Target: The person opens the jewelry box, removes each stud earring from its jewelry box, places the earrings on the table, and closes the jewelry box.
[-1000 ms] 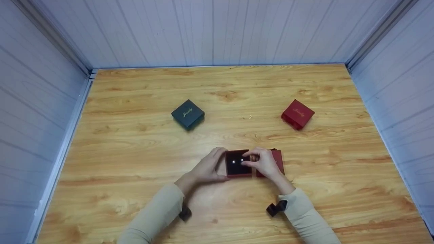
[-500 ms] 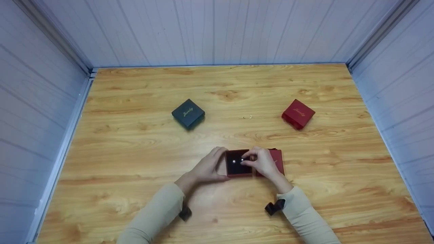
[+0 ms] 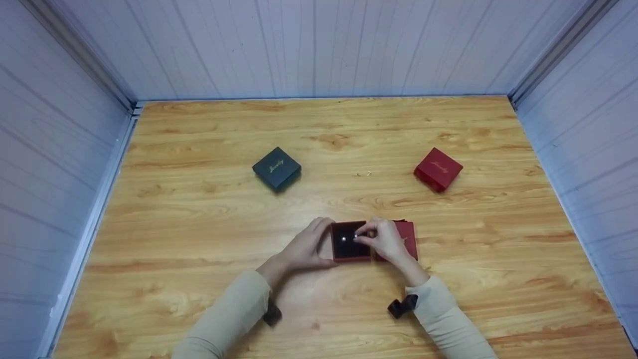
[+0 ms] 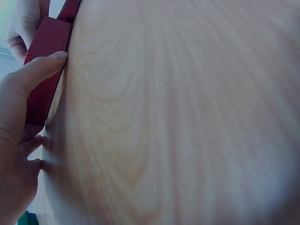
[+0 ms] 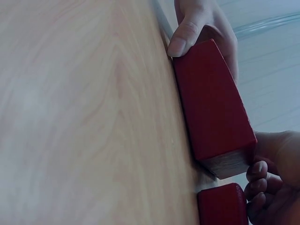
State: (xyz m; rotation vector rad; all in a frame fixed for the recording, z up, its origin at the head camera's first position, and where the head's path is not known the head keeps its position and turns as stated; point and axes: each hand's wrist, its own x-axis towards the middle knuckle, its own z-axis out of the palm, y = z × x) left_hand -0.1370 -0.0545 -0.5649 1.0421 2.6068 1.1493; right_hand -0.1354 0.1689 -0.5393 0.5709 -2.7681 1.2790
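Box [image 3: 351, 259], open and black-lined, sits on the table [image 3: 199, 224]; the left hand [image 3: 303, 247] grips it between thumb and fingers, and the right hand [image 3: 390, 243] pinches the right stud [image 3: 356, 236] inside it between thumb and forefinger. Just beside that is the left stud [image 3: 344, 239], and a red piece [image 3: 408, 239] lies next to the box, partly hidden by the right hand, with a green box [image 3: 276, 168] and red box [image 3: 438, 168] farther back.

Creased long beige fabric sleeve [image 3: 224, 311] ending behind bare left hand [image 3: 304, 245], matching beige sleeve [image 3: 446, 315] behind bare right hand [image 3: 390, 242], small black blocky device [image 3: 272, 315] behind each.
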